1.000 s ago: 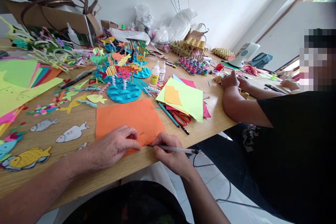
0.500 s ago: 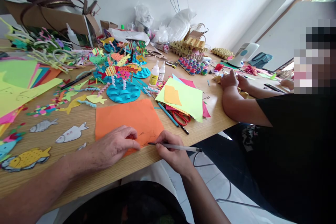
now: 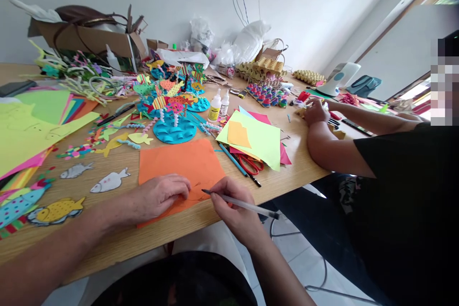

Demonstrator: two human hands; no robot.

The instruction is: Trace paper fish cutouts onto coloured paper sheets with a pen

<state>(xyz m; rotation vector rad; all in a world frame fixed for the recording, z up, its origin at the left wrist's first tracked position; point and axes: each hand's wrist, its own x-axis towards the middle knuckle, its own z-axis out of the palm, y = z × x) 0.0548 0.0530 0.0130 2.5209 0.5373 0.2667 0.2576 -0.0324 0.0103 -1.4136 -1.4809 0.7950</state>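
Observation:
An orange sheet of paper [image 3: 175, 160] lies at the front edge of the table, with thin dark drawn lines near its lower right corner. My right hand [image 3: 234, 205] is closed round a pen [image 3: 247, 205] with a clear barrel, its tip at the drawn lines. My left hand [image 3: 158, 195] rests on the lower left of the sheet, fingers bent a little and lying on the paper, holding nothing. To the left lie paper fish: a white one [image 3: 109, 180], a grey one [image 3: 76, 170] and a yellow dotted one [image 3: 59, 211].
Behind the sheet stands a blue base [image 3: 174, 129] with colourful paper fish on it. Two glue bottles [image 3: 214, 107] stand nearby. Right of the sheet are stacked coloured papers [image 3: 263, 141] and red-handled scissors [image 3: 253, 165]. A co-worker's arm [image 3: 330, 148] rests on the table at right.
The pen tip has shifted slightly along the drawing, and its barrel tilts more. My left fingers have drawn closer together. The whole view has shifted a little.

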